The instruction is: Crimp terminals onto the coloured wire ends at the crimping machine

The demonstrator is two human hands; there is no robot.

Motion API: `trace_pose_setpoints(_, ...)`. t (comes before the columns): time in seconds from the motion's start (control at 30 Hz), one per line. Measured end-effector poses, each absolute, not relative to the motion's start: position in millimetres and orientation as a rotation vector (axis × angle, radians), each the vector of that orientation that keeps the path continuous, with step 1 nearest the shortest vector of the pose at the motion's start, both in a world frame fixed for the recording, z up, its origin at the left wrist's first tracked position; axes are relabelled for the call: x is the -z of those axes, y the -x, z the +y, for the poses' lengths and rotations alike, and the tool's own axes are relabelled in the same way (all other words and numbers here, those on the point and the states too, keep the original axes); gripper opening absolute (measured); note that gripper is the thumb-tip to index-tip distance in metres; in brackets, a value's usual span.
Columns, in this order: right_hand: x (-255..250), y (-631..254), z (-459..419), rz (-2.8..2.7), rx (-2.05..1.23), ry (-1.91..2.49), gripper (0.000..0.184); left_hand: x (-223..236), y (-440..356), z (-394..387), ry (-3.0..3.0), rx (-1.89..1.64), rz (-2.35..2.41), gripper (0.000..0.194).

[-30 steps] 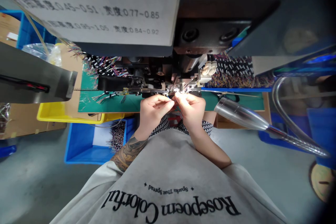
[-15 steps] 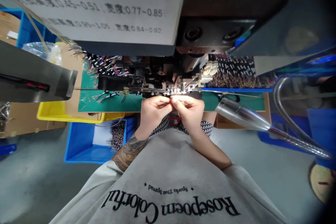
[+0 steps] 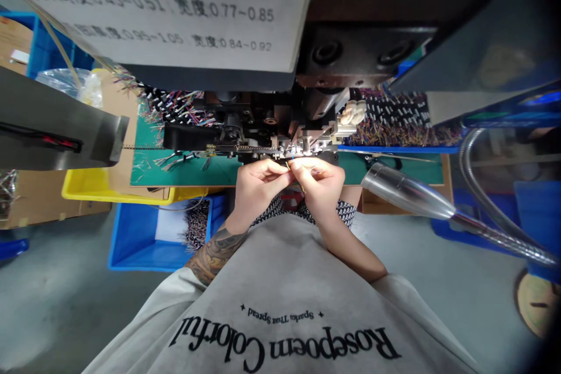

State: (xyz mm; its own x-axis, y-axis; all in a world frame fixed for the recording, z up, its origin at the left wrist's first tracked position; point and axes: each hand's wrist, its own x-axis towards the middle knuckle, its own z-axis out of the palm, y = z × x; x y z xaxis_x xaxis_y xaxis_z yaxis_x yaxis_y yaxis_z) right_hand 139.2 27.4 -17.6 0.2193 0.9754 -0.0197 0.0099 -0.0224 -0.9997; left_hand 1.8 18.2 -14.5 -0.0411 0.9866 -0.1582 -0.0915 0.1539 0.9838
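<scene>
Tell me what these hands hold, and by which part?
Thin wires, blue and yellow, pinched where the left hand and right hand meet; the exact part gripped is hidden.

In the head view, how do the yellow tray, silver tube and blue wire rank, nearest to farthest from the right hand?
1. Blue wire: at the fingertips of the right hand.
2. Silver tube: just right of that hand.
3. Yellow tray: left, beyond the left hand.

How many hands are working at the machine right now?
2: the left hand and, beside it, the right hand, both just in front of the machine, with thin wires showing where they meet. Some fingers are hidden, but no other hand shows.
</scene>
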Motion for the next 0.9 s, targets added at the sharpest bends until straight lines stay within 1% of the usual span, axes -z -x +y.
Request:
trace_pose_setpoints(0.2, 17, -137, 32, -0.960, -1.065, 1.375, 0.032, 14, -2, 18, -1.044, -1.166, 1.247, 0.016)
trace_pose_setpoints(0.47, 16, -135, 34, -1.009, -1.043, 1.381, 0.032, 18, 0, 17, -1.020, -1.165, 1.266, 0.018)
trace_pose_setpoints(0.63, 19, -134, 33, -0.977, -1.051, 1.344, 0.037, 25, 0, 17, -0.961, -1.184, 1.251, 0.018)
trace_pose_setpoints(0.73, 21, -136, 30, -1.021, -1.067, 1.342, 0.032, 27, 0, 18, -0.964, -1.181, 1.261, 0.017)
trace_pose_setpoints(0.83, 19, -137, 28, -1.055, -1.076, 1.329, 0.021, 25, 0, 18, -0.997, -1.179, 1.279, 0.012)
trace_pose_setpoints(0.9, 18, -137, 28, -1.040, -1.071, 1.322, 0.021, 22, -1, 18, -1.014, -1.167, 1.286, 0.012)
